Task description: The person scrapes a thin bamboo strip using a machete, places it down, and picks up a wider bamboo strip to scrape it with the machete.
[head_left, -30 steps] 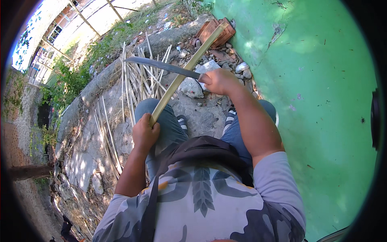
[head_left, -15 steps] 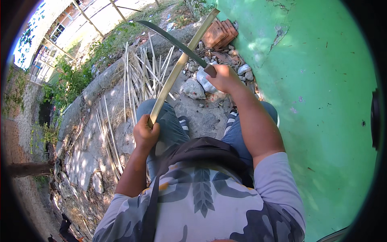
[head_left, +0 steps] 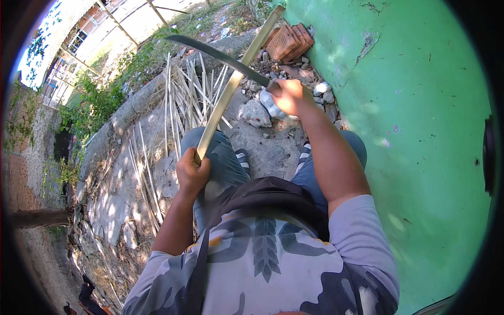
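My left hand [head_left: 192,170] is closed around the near end of a long, flat, pale strip [head_left: 218,109], which looks like split bamboo. The strip slants away from me, up and to the right. My right hand [head_left: 292,97] grips the handle of a machete [head_left: 212,54] with a dark, slightly curved blade. The blade points left and crosses the strip above its middle. It appears to lie against the strip, though I cannot tell how firmly.
Many thin pale strips [head_left: 181,100] lie on the ground ahead to the left, with more strips [head_left: 144,178] nearer me. Stones [head_left: 255,113] and stacked red tiles [head_left: 290,43] stand ahead by a green wall [head_left: 420,131]. My knees flank the space below my hands.
The machete's tip has swung down and left, so the blade lies flatter across the strip. My left hand has hardly moved, and still holds the strip.
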`<control>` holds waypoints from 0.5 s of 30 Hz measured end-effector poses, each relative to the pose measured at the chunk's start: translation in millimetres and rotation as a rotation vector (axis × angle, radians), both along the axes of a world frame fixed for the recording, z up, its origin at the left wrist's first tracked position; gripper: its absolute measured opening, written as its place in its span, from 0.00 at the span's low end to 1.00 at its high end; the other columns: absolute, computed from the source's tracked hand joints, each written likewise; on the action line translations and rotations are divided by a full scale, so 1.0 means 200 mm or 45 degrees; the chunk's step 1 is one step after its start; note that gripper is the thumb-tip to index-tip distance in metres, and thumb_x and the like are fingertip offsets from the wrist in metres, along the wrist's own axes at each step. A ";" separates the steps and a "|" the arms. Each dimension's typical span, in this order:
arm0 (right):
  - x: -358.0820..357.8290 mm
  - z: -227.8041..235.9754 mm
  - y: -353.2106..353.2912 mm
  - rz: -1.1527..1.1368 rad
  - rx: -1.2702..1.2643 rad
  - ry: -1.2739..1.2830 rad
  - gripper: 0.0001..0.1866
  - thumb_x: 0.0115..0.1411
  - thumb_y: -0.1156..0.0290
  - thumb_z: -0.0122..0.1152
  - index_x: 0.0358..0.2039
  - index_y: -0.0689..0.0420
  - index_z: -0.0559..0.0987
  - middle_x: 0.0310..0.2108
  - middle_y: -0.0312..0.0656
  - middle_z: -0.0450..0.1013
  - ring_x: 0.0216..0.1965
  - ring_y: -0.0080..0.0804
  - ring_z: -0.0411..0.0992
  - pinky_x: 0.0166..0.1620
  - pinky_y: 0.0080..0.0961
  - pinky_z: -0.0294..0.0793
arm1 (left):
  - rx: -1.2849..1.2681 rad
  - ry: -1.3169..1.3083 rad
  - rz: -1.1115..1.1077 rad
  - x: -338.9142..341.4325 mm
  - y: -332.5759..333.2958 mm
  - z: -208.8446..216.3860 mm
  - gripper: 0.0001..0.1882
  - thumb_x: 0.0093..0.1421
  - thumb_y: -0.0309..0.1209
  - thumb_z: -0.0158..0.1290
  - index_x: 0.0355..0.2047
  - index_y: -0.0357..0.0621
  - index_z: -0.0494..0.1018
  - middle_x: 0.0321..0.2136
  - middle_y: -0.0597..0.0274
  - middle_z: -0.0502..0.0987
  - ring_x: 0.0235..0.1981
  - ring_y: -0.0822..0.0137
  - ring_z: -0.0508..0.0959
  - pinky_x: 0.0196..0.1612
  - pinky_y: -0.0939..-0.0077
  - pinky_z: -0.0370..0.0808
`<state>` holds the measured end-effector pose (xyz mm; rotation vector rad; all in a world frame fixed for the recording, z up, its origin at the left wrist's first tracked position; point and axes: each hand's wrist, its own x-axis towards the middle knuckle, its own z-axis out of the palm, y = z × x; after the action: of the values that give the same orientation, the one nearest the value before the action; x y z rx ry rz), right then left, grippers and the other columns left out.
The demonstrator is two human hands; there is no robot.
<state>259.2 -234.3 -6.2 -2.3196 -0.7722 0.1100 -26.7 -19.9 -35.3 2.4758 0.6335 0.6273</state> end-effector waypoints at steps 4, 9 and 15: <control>0.07 -0.03 -0.07 0.078 0.108 -0.275 0.12 0.58 0.62 0.58 0.41 0.48 0.82 0.35 0.48 0.80 0.41 0.55 0.78 0.44 0.47 0.78 | 0.106 0.006 -0.011 0.00 0.00 -0.01 0.13 0.51 0.30 0.59 0.37 0.40 0.75 0.23 0.48 0.77 0.25 0.48 0.80 0.30 0.58 0.76; -0.11 0.02 0.02 0.346 0.054 -0.441 0.07 0.55 0.65 0.62 0.34 0.48 0.81 0.29 0.43 0.80 0.35 0.50 0.80 0.40 0.45 0.78 | -0.007 0.080 0.050 0.00 -0.01 0.03 0.12 0.52 0.30 0.58 0.36 0.41 0.75 0.24 0.47 0.78 0.26 0.46 0.80 0.32 0.56 0.76; -0.18 0.02 0.10 0.646 -0.322 -0.564 0.06 0.51 0.65 0.65 0.30 0.49 0.79 0.25 0.43 0.78 0.31 0.47 0.79 0.37 0.46 0.76 | 0.068 0.065 0.032 -0.01 0.01 0.00 0.12 0.52 0.30 0.58 0.36 0.40 0.75 0.24 0.46 0.78 0.28 0.44 0.80 0.33 0.56 0.76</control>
<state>223.3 -215.2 -3.0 -2.3542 -1.6454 -0.0942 -28.9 -18.8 -34.8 2.5443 0.6762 0.5991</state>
